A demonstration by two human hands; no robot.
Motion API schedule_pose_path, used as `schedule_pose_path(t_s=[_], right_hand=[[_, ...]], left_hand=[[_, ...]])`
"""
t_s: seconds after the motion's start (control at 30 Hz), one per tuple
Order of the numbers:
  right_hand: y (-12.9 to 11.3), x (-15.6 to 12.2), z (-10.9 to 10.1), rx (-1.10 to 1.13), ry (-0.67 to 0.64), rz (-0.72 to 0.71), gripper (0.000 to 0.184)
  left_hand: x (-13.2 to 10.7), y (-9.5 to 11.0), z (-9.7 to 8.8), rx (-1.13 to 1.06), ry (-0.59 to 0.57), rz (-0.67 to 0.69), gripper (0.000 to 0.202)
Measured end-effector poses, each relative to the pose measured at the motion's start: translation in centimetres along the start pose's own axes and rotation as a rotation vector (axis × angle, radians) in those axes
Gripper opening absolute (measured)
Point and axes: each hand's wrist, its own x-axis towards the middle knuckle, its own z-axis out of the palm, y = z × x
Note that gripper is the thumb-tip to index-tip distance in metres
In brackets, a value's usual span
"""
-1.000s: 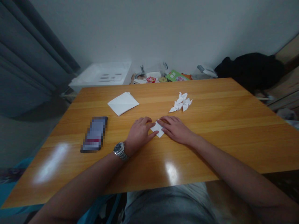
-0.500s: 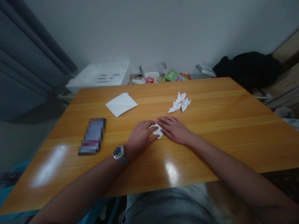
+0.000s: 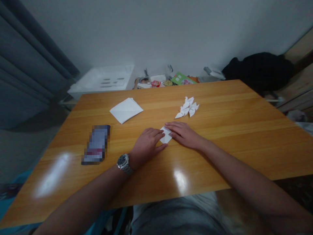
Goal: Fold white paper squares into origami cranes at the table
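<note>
A small white folded paper (image 3: 166,136) lies on the table with crease lines across it. My left hand (image 3: 148,143) is at its left side, fingertips on the paper and thumb at the bottom corner. From the right, my right hand (image 3: 184,134) holds the paper's upper right edge against the tabletop, fingers extended and close together; they cover that edge. Just beyond the hands sits a cluster of white origami birds (image 3: 187,107) with pointed wings. A stack of white paper sheets (image 3: 126,111) lies farther back on the left.
The wooden table (image 3: 225,130) has its front edge at my lap. A phone (image 3: 97,143), its screen pixelated, lies on the left. Behind the table are a white plastic tray (image 3: 105,78), a green packet (image 3: 182,78), assorted small items and a black cloth heap (image 3: 261,71).
Both hands have shifted slightly on the folded paper. The fingers of my left hand have drawn back a little, so more of its surface shows. The view has moved slightly.
</note>
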Motion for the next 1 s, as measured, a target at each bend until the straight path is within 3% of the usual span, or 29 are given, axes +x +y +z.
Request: schedule_pose_path(t_s=[0.13, 0.5, 1.0], right_hand=[[0.8, -0.2, -0.6, 0.108, 0.063, -0.005, 0.033], [1.8, -0.9, -1.8, 0.191, -0.05, -0.062, 0.036], [2.1, -0.4, -1.7, 0.218, -0.025, -0.048, 0.023]], left_hand=[[0.0, 0.0, -0.1, 0.012, -0.01, 0.016, 0.04], [0.1, 0.2, -0.1, 0.048, -0.031, 0.011, 0.04], [0.0, 0.4, 0.0, 0.107, 0.003, 0.018, 0.038]])
